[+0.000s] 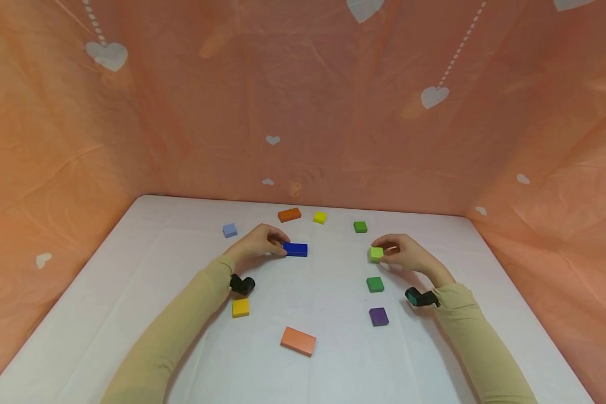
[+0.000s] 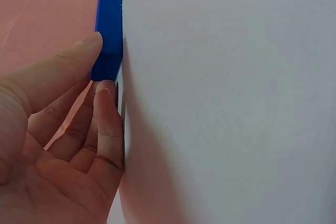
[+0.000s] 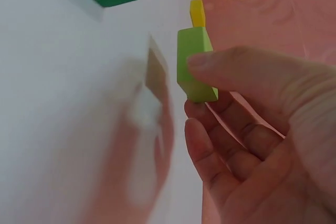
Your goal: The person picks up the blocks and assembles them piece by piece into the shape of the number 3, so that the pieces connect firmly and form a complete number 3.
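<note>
In the head view my left hand (image 1: 257, 243) pinches the left end of a long dark blue block (image 1: 296, 249) near the table's middle. The left wrist view shows the thumb on one side of that blue block (image 2: 109, 30), close to the white surface. Over on the right, my right hand (image 1: 407, 253) holds a light green block (image 1: 376, 254) between thumb and fingers. In the right wrist view the light green block (image 3: 193, 64) appears raised off the table, its shadow lying apart from it. The far fingers of both hands are partly hidden behind the blocks.
Along the back lie a light blue block (image 1: 229, 230), an orange block (image 1: 289, 214), a yellow block (image 1: 320, 217) and a green block (image 1: 361, 226). Nearer are another green block (image 1: 375, 284), a purple block (image 1: 379, 316), a salmon block (image 1: 298, 341) and a golden-yellow block (image 1: 240, 307) beside the left forearm.
</note>
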